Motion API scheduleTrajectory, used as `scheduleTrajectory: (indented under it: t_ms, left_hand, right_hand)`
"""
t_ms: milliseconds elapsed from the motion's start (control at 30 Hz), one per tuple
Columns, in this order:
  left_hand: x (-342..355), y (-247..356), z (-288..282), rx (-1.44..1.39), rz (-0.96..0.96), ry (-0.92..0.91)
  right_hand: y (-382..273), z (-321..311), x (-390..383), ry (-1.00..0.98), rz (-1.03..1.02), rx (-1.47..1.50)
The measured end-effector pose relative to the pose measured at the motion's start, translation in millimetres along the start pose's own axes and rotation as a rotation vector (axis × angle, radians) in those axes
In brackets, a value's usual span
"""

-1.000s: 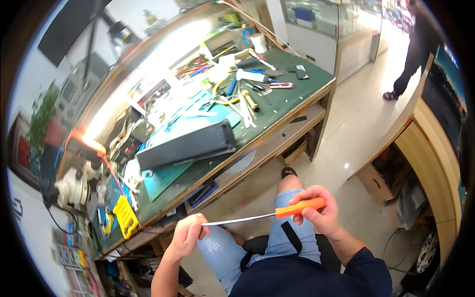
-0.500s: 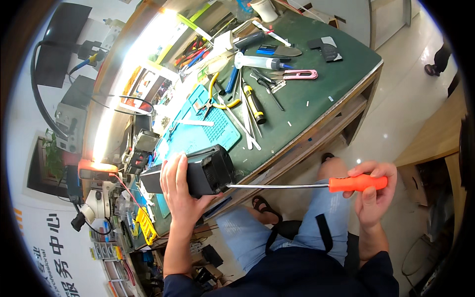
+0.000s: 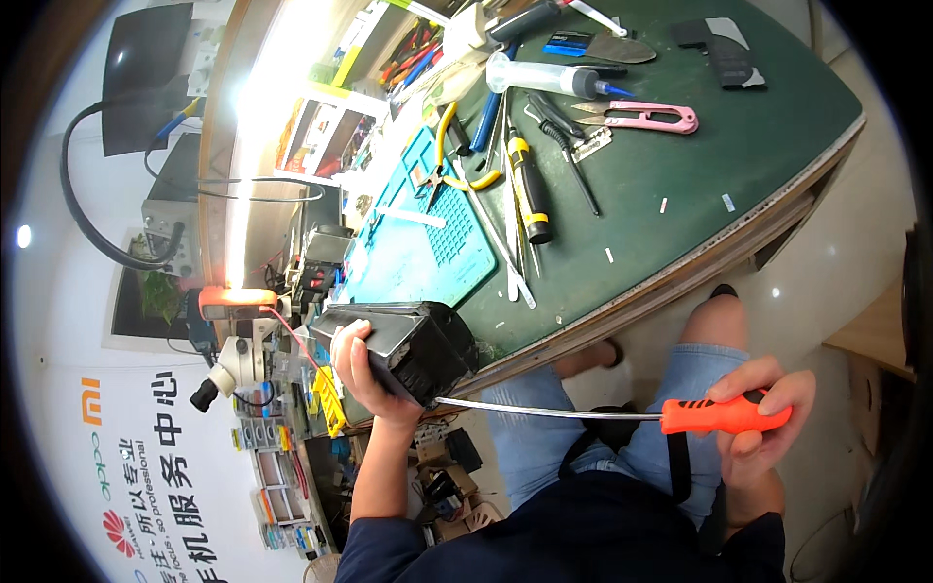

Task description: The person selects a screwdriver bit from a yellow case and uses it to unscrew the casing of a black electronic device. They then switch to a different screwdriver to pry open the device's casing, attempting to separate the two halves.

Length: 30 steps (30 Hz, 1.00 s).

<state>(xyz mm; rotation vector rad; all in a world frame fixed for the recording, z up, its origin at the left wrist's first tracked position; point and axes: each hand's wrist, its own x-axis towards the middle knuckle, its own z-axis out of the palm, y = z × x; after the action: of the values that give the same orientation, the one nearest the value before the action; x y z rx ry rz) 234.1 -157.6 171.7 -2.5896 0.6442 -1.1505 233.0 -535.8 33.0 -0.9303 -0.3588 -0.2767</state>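
A black box-shaped device [image 3: 428, 355] is tilted over the bench's near edge, its open-looking end turned toward my right. My left hand [image 3: 362, 374] wraps round its lower left side, fingers closed on it. In my right hand [image 3: 763, 423] is a long screwdriver [image 3: 724, 414] with an orange handle, gripped between thumb and fingers. Its metal shaft runs left to the lower corner of the device, where the tip meets the edge; whether it sits in a gap or a screw I cannot tell.
A teal work mat [image 3: 418, 248] lies on the green bench top [image 3: 671, 233]. Around it are yellow-handled pliers [image 3: 442, 175], a yellow-and-black screwdriver [image 3: 528, 189], a syringe [image 3: 544, 76] and pink snips [image 3: 651, 118]. A microscope [image 3: 233, 366] stands at the left.
My view has shifted. The black device has tilted, showing more of its end, and the screwdriver tip now meets a lower corner of it. Both hands keep their hold.
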Motion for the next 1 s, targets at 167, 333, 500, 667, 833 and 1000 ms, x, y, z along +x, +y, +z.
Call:
scheduleTrajectory:
  t_ms: [167, 333, 500, 667, 833, 1000]
  left_hand:
    - [-2, -1, 0, 0.025, -0.006, -0.001]
    - [-4, -7, -2, -0.021, 0.018, -0.034]
    - [-3, -4, 0, -0.019, 0.014, -0.001]
    - [7, -1, 5, -0.017, 0.01, 0.029]
    - [4, 1, 2, -0.005, -0.002, 0.027]
    - [8, -3, 3, -0.046, 0.027, 0.012]
  right_hand:
    - [7, 6, 9, -0.095, -0.012, 0.086]
    - [-7, 3, 23, -0.254, -0.134, -0.049]
    - [-30, 16, 38, -0.265, -0.179, -0.15]
    - [-65, 21, 55, -0.298, -0.397, -0.563]
    - [-82, 21, 58, -0.308, -0.364, -0.809]
    - [-96, 25, 57, -0.336, -0.188, -0.778]
